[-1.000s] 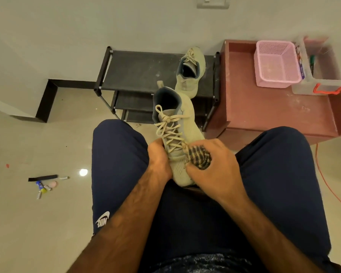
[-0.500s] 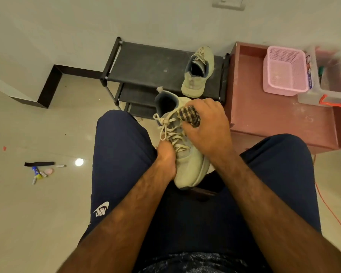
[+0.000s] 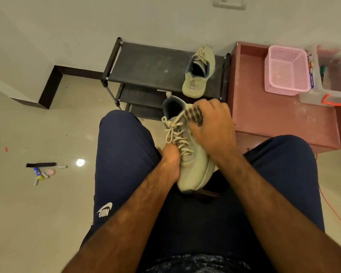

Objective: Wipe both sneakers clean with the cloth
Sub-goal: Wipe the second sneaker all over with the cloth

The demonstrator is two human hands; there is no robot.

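A pale green sneaker [image 3: 193,168] with cream laces stands between my knees, toe toward me and heel away. My left hand [image 3: 170,162] grips its left side near the lower laces. My right hand [image 3: 211,125] holds a checked cloth [image 3: 195,115], bunched under the fingers, against the sneaker's right side by the collar. The second sneaker [image 3: 198,73], same colour, lies on the top shelf of a black shoe rack [image 3: 146,66], apart from both hands.
A reddish low table [image 3: 274,115] stands right of the rack, carrying a pink basket [image 3: 285,70] and a clear plastic box [image 3: 331,79]. Small items [image 3: 40,171] lie on the tiled floor at left. An orange cord [image 3: 335,209] runs along the floor at right.
My right hand has carried the cloth from the sneaker's toe up along its right side to the collar. The left hand has kept its grip on the sneaker.
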